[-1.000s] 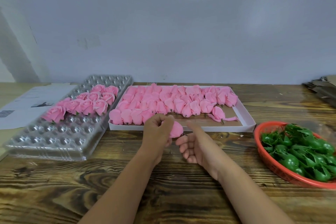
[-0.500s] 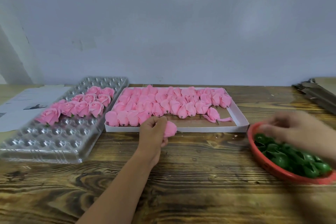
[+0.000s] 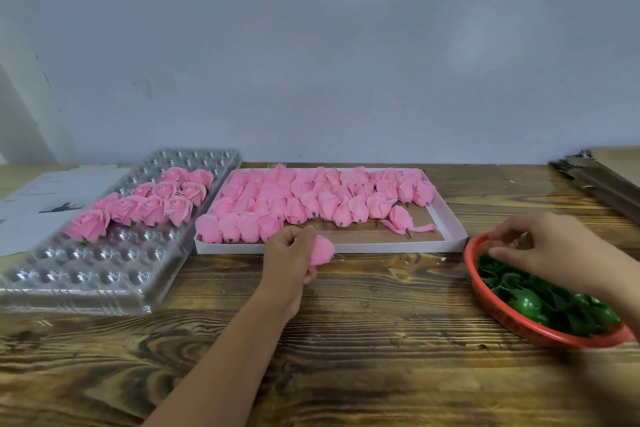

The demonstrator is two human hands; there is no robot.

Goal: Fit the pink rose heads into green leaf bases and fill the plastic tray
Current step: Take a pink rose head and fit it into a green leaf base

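My left hand is closed around a pink rose head, held just above the table in front of the white box that holds several loose rose heads. My right hand hovers over the red basket of green leaf bases, its fingers bent down among them; whether it grips one is unclear. At the left, the clear plastic tray carries several finished roses in its far rows.
Sheets of paper lie at the far left beside the tray. A stack of flat cardboard sits at the back right. A grey wall stands behind the wooden table.
My right hand left the rose beside my left hand and swung right to the red basket, settling over the leaf bases. My left hand kept the rose head nearly still.
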